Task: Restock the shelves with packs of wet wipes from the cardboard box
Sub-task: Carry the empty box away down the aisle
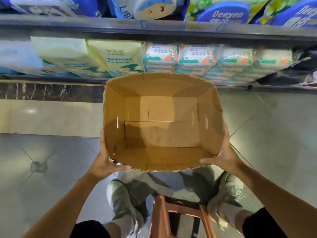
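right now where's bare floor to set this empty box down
Bare grey floor tiles lie left of the cardboard box, below the dark plinth, and right of it. Crowded: the wipes shelf is packed; shoes and stool fill the space underneath.

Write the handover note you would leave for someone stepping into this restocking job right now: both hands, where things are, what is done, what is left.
Left hand and right hand each grip a near corner of the cardboard box, held up off the floor.
The box is empty inside; no packs are visible in it.
Wet wipes packs sit stacked on the lower shelf just behind the box.
Done: unloading appears finished.
Left: probably just clear the box away.
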A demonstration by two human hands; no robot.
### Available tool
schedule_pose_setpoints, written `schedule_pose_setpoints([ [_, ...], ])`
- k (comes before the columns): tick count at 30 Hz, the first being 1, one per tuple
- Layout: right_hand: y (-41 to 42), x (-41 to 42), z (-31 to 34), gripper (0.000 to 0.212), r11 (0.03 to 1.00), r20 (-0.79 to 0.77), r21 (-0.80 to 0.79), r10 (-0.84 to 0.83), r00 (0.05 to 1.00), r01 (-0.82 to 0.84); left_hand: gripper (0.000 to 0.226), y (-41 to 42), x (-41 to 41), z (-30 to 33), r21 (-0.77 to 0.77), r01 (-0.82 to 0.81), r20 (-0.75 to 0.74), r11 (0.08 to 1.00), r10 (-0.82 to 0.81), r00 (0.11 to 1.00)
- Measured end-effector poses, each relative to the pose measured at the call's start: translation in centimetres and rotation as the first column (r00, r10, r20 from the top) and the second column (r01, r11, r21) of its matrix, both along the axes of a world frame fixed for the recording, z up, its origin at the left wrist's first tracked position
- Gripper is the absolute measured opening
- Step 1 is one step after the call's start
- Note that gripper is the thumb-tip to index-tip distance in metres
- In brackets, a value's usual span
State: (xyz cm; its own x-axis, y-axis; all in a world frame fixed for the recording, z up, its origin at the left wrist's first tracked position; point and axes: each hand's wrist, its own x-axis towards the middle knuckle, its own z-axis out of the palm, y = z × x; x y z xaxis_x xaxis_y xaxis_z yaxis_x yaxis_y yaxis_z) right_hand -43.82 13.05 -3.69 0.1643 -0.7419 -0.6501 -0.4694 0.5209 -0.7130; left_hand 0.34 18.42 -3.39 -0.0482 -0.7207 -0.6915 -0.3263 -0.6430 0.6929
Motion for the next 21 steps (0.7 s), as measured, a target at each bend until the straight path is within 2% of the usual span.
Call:
schedule_pose_setpoints([
  [4,0.6,0.0,-0.1,0.151,0.998,0.002,-0.06,-0.004,1.0,0.004,0.141,-0.4,-0.4,-0.5,-0.008,-0.035,-0.006,0.999,0.035,0.999],
  [7,0.8,0.4,0.2,0.151,0.999,0.022,-0.02,-0.04,0.999,0.041,0.13,-0.4,-0.6,-0.5,-0.001,-0.048,-0.056,0.999,0.048,0.997],
  [13,1.6,1.1,2.0,0.145,0.999,0.055,0.012,-0.05,0.997,0.049,0.128,-0.1,-0.7,0.3,-0.002,-0.038,-0.068,0.999,0.038,0.997],
  [17,3.3,-0.1,4.8,0.142,0.996,0.062,0.025,-0.081,0.995,0.08,0.129,0.3,-1.6,3.2,-0.011,-0.008,-0.086,1.0,0.007,0.996],
  [21,5.7,-2.4,11.1,0.138,0.989,0.083,0.03,-0.144,0.986,0.142,0.126,0.8,-4.0,8.7,-0.003,0.027,-0.133,1.0,-0.027,0.991],
])
